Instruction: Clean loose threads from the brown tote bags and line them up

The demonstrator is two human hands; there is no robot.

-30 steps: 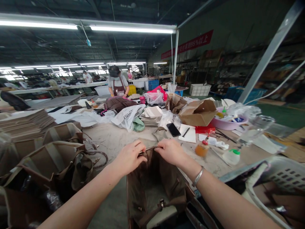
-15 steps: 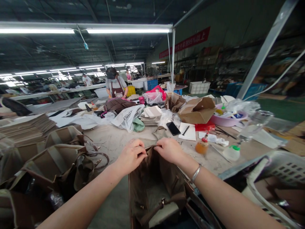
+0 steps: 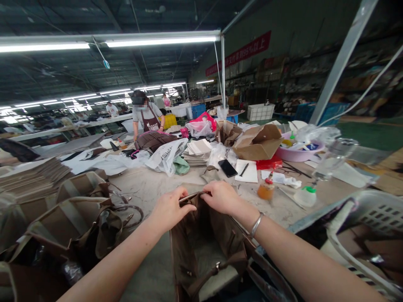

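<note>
An open brown bag (image 3: 204,247) stands on the table right in front of me, its mouth facing me. My left hand (image 3: 170,208) pinches the far rim of the bag on the left side. My right hand (image 3: 222,197), with a silver bracelet on its wrist, grips the same rim just to the right. The two hands almost touch above the rim's middle. A strap with a metal buckle (image 3: 217,266) lies across the inside of the bag.
Several more brown bags (image 3: 75,214) stand at my left, with a cardboard stack (image 3: 28,176) behind. A phone (image 3: 228,167), notepad (image 3: 247,171), orange bottle (image 3: 265,189), pink basin (image 3: 299,152) and white basket (image 3: 362,226) lie to the right. A person in an apron (image 3: 145,119) works across the table.
My hands stay on the bag's rim; the left hand has shifted slightly down and the rim has opened a little. My view has drifted to the right.
</note>
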